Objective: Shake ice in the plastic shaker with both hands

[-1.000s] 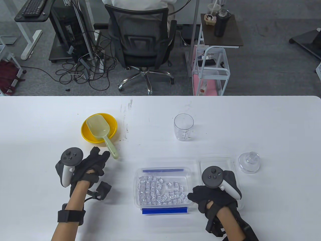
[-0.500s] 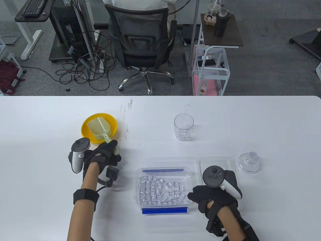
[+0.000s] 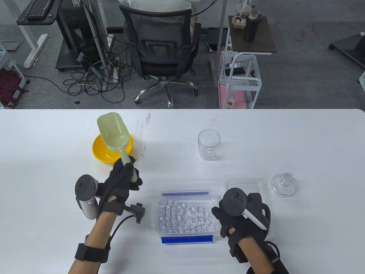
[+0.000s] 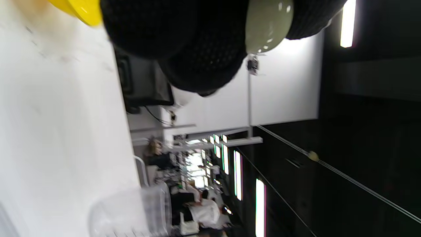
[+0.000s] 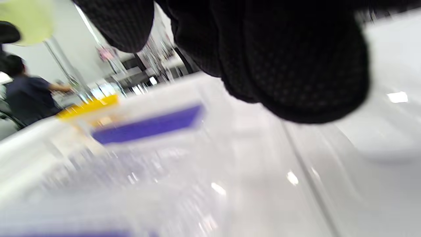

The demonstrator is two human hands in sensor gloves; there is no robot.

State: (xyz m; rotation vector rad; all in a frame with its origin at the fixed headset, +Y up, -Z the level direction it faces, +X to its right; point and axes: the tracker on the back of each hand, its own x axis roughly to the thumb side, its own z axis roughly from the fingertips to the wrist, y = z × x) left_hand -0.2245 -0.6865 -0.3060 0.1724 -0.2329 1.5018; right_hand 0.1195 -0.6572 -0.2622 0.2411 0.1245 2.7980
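My left hand (image 3: 125, 177) grips the handle of the pale green scoop (image 3: 112, 132) and holds it above the yellow bowl (image 3: 99, 149); the handle end shows in the left wrist view (image 4: 268, 24). The clear plastic shaker cup (image 3: 209, 144) stands upright at the table's middle, empty. Its clear lid (image 3: 283, 184) lies at the right. A clear box of ice cubes (image 3: 185, 215) with blue clips sits at the front middle. My right hand (image 3: 228, 219) rests at the box's right end, fingers curled over the rim; the right wrist view is blurred.
The box's clear flat lid (image 3: 248, 185) lies under and beside my right hand. The yellow bowl stands left of the shaker cup. An office chair (image 3: 161, 48) and a small cart (image 3: 239, 80) stand beyond the table's far edge.
My left hand reached the scoop handle, gripped it and lifted the scoop out of the yellow bowl. My right hand shifted slightly left at the ice box.
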